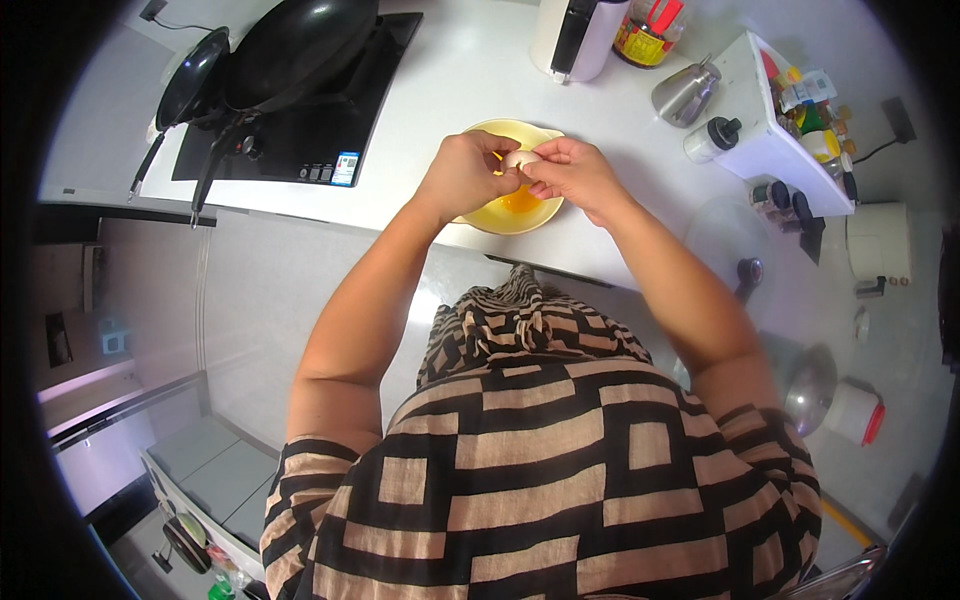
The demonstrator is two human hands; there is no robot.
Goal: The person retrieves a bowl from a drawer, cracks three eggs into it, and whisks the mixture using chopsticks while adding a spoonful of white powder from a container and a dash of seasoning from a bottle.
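Both hands hold a cracked egg [520,160] above a pale yellow bowl [517,224] near the counter's front edge. My left hand [471,166] grips the shell from the left, thumb and fingers on it. From the right, my right hand [574,176] pinches the same shell. A dark gap shows in the shell between my thumbs. Orange-yellow egg yolk [520,199] lies in the bowl below. Part of the bowl is hidden behind my hands.
Left, a black cooktop [315,142] carries a large wok [300,60] and a smaller frying pan [193,79]. Behind the bowl stands a white appliance [577,37]. Rightward are a steel pitcher [686,94], a shaker jar [709,141] and a white rack [780,142] of condiments.
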